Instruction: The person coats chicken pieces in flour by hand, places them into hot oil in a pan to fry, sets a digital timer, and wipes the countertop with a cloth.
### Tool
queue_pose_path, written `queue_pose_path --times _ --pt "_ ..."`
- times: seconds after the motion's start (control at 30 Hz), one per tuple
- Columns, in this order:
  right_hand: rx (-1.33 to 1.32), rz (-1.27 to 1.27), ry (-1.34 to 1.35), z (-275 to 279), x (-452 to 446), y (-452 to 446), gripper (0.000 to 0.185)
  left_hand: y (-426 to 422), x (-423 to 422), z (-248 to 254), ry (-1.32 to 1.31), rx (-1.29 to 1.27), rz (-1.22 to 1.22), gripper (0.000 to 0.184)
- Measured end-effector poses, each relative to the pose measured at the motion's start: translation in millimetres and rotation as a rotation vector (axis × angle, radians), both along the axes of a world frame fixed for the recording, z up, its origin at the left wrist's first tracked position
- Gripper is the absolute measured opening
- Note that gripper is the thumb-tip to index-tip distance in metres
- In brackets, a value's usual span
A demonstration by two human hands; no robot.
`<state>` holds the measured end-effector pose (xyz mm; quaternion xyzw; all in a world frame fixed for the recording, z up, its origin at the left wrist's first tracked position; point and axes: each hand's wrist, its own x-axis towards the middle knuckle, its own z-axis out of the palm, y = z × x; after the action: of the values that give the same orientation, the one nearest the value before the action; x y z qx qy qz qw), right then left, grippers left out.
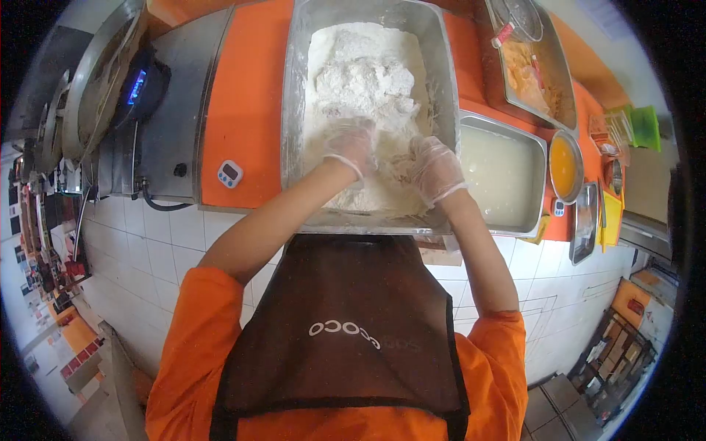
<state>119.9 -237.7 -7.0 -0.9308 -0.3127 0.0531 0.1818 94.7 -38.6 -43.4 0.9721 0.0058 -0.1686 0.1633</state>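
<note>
A deep metal tray (296, 95) in front of me holds white flour (334, 48), with lumpy flour-coated pieces (368, 81) heaped toward its far half. Both hands wear clear plastic gloves dusted white. My left hand (353, 147) reaches down into the flour near the tray's middle; its fingers are partly buried and blurred. Close to the right wall, my right hand (435, 167) has its fingers curled inward at the flour. Whatever lies in those fingers, if anything, is hidden by flour and glove.
Right of the flour stands a metal pan of whitish liquid (500, 176), then a bowl of orange liquid (565, 167). Behind them a tray of orange powder (533, 81) carries a sieve (518, 20). A white timer (230, 174) lies on the orange counter (246, 95), left, beside metal equipment.
</note>
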Motion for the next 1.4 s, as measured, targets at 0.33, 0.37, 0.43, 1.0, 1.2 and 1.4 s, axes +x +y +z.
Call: queue_pose_path --times 0.33,0.37,0.43,1.0,1.2,1.4 --pt "0.006 0.011 -0.111 -27.5 7.7 8.1 0.024 15.7 42.7 -28.8 0.044 -0.132 -0.060 0.056" --pt "-0.052 -0.011 -0.020 -23.7 10.1 16.0 0.023 7.9 42.6 -31.8 0.047 -0.189 -0.066 0.058" --pt "-0.123 -0.017 0.050 -21.7 15.5 23.0 0.025 3.2 40.9 -11.5 0.074 -0.260 -0.020 0.061" --pt "0.100 0.011 -0.068 -30.7 25.4 60.5 0.022 9.8 13.9 47.9 -0.142 -0.256 0.004 0.051" --pt "0.184 0.092 -0.137 4.0 29.1 77.5 0.017 20.5 22.4 55.9 -0.347 -0.369 0.080 0.046" --pt "0.220 0.101 -0.309 16.3 37.3 89.0 0.017 18.7 19.6 63.3 -0.291 -0.648 0.080 0.074"
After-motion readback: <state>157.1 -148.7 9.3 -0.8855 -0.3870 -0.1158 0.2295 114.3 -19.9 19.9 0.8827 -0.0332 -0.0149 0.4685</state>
